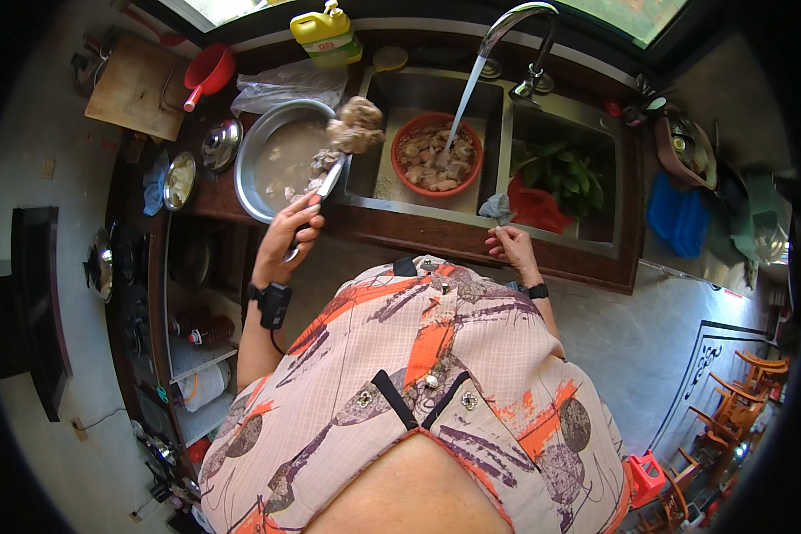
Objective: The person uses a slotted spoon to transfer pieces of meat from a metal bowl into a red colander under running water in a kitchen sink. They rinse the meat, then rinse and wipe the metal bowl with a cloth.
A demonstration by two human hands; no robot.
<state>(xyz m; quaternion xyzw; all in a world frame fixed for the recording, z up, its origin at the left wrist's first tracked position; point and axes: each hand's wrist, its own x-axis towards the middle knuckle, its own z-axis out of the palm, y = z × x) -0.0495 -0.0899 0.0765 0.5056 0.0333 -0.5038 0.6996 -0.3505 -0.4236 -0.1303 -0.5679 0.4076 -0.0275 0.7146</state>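
Observation:
My left hand (287,237) grips the dark handle of a metal ladle or skimmer (330,180). Its head is hidden under a heap of meat chunks (357,127), raised over the right rim of a metal basin (243,180). Cloudy water and more meat pieces are in the basin. In the left sink bowl, tap water runs onto meat pieces (434,160) in a red strainer basket (398,177). My right hand (512,248) is at the counter's front edge, fingers loosely bent and holding nothing visible, just below a grey cloth (497,208) on the sink rim.
A curved faucet (517,17) arches over the sink. Leafy greens (564,177) and a red bag or cloth (537,203) lie in the right bowl. Left of the basin are a metal lid (221,145), a food bowl (180,181) and a red dipper (210,70). A yellow jug (324,33) stands behind.

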